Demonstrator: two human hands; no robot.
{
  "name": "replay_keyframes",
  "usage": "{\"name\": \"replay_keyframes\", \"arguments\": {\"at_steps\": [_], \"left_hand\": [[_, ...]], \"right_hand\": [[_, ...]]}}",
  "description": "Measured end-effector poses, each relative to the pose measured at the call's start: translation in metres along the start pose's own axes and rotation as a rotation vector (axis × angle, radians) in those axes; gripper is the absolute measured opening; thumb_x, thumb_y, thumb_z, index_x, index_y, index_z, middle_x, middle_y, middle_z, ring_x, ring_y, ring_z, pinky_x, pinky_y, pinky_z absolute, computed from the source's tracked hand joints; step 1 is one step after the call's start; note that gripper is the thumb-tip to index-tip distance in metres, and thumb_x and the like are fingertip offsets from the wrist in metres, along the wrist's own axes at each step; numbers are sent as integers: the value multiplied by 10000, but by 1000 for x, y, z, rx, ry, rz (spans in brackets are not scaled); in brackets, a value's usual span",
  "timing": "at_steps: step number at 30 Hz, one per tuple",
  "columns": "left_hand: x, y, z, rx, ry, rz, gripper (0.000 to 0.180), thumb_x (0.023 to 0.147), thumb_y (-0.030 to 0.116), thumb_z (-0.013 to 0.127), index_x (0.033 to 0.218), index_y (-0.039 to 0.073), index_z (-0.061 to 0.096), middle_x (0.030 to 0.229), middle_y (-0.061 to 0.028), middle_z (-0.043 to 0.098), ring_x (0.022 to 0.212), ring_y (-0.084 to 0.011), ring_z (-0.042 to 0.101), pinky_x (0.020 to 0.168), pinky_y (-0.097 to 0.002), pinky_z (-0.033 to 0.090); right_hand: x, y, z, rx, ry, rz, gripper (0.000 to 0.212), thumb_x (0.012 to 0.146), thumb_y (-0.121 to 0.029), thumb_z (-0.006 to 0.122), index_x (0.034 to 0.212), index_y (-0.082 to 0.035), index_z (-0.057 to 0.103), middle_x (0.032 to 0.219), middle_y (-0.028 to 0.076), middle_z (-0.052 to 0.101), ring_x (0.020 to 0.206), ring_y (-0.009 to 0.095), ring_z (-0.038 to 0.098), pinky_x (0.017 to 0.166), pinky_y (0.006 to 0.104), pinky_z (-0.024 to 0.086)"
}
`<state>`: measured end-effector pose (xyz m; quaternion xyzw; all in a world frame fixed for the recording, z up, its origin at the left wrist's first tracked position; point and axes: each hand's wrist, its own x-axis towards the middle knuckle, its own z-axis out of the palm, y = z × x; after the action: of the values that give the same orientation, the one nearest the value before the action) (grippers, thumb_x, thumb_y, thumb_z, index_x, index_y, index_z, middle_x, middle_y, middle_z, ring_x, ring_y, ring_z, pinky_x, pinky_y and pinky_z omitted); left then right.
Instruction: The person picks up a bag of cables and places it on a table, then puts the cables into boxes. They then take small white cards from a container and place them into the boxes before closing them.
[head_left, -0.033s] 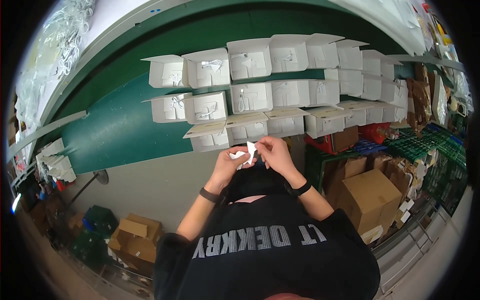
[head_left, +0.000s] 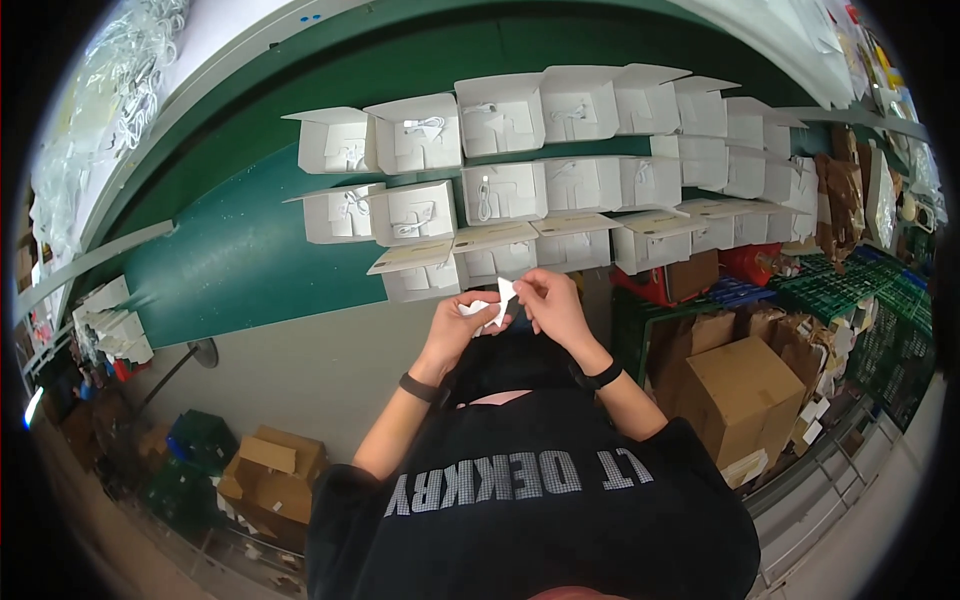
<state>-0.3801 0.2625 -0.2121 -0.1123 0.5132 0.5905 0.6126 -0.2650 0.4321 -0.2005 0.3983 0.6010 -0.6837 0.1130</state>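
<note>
From my head camera I see both my hands raised close together in front of my chest, just off the near edge of the green tabletop (head_left: 230, 260). My left hand (head_left: 452, 328) is closed around a small white folded piece (head_left: 480, 316), thin like paper or card. My right hand (head_left: 556, 305) pinches a pointed white flap (head_left: 505, 291) at its side, with thumb and fingertips together. I cannot tell whether the flap and the folded piece are one thing or two. I wear a dark band (head_left: 418, 388) on my left wrist, another on my right, and a black shirt (head_left: 540, 530) with pale lettering.

Beyond my hands, open white boxes (head_left: 393, 152) stand in three rows along the tabletop. Several in the back and middle rows hold white cables (head_left: 425, 127); the contents of those farther right are too small to make out. The front row, with its lids tipped toward me, is nearest my hands.

To my right, below the tabletop, sits a brown carton (head_left: 745, 395) near green crates (head_left: 835, 285). To my left, an opened cardboard box (head_left: 270, 485) stands on the floor (head_left: 300, 375) beside dark green bins (head_left: 203, 440). Clear plastic bags (head_left: 75, 185) lie at the upper left.
</note>
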Motion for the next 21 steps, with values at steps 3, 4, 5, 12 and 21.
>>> {"name": "replay_keyframes", "arguments": {"at_steps": [3, 4, 5, 12, 21], "left_hand": [[9, -10, -16, 177, 66, -34, 215, 1013, 87, 683, 1161, -69, 682, 996, -147, 741, 845, -199, 749, 766, -305, 650], [10, -12, -17, 183, 63, -39, 215, 1013, 87, 683, 1161, -69, 682, 996, -147, 741, 845, -199, 749, 766, -305, 650], [12, -15, -17, 197, 75, -49, 211, 1009, 97, 693, 1140, -68, 685, 997, -149, 741, 841, -197, 749, 761, -306, 652], [21, -9, 11, 228, -3, -2, 210, 1001, 136, 718, 1082, -55, 683, 988, -144, 739, 803, -191, 746, 732, -305, 653], [37, 2, 48, 61, 12, 71, 200, 1043, 174, 661, 1107, -15, 666, 979, -118, 727, 808, -193, 735, 752, -324, 640]], "right_hand": [[10, 29, 0, 12, 157, -32, 188, 979, -141, 696, 975, 47, 691, 664, 67, 689, 549, 114, 649, 439, 287, 465], [12, 35, 0, -159, 253, -165, 182, 982, -136, 690, 983, 45, 695, 682, 68, 692, 546, 104, 636, 431, 273, 459], [13, 42, -1, -333, 349, -296, 176, 985, -132, 684, 991, 44, 698, 700, 69, 696, 544, 93, 623, 423, 259, 453], [-19, 2, -5, 55, 0, -48, 171, 987, -133, 672, 961, 35, 694, 665, 64, 672, 520, 109, 619, 421, 282, 466], [-4, -49, -89, -74, 118, -176, 167, 1000, -117, 647, 910, 20, 675, 676, 42, 656, 513, 87, 587, 427, 264, 462]]}}
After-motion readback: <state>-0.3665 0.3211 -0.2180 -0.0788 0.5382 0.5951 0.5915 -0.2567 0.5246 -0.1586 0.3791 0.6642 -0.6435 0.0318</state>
